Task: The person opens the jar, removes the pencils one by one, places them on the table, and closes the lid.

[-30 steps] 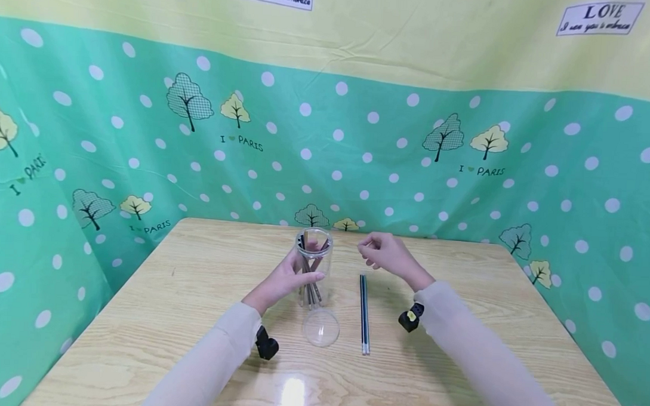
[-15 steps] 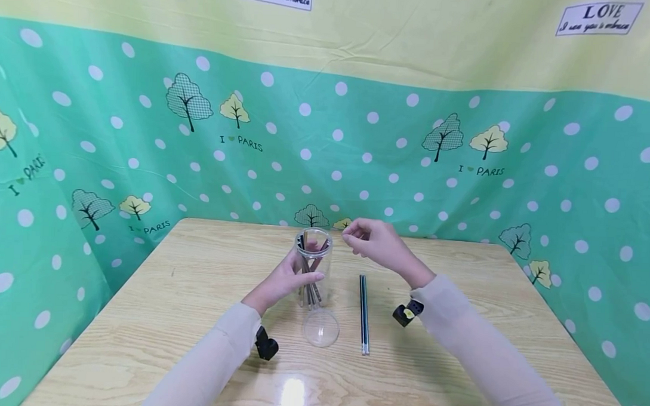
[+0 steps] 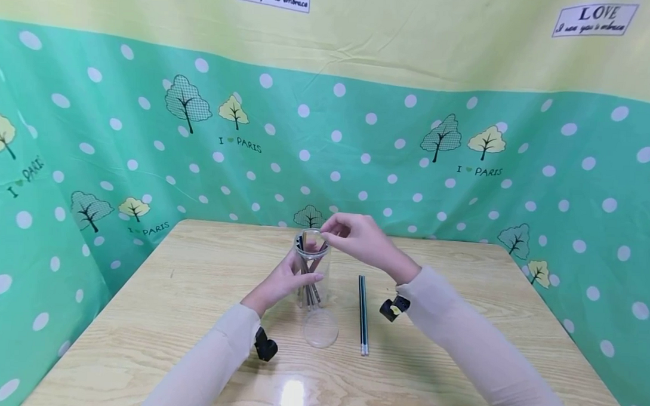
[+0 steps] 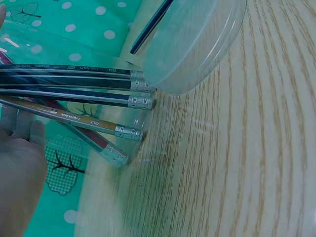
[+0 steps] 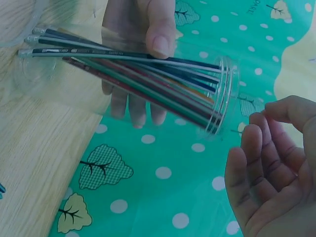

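My left hand (image 3: 286,280) grips a clear cylindrical jar (image 5: 74,94) round its side, the thumb across the front. Several pencils (image 5: 143,91) lean inside it, dark, maroon and tan, their silver ferrules and eraser ends at the bottom. The jar stands with its mouth uncovered. My right hand (image 3: 362,240) hovers right at the jar's rim, thumb and forefinger tips close together and the other fingers loosely bent, nothing visible between them. On the table in front of the jar lies a round clear lid (image 3: 320,329).
Dark pencils (image 3: 363,315) lie side by side on the wooden table (image 3: 191,330), right of the lid. A green and yellow printed curtain (image 3: 359,138) hangs behind the table and along both sides. Each wrist carries a small black camera (image 3: 266,345).
My right hand has risen from above the loose pencils and moved left to the jar's rim. The left hand, jar, lid and loose pencils stay where they were.
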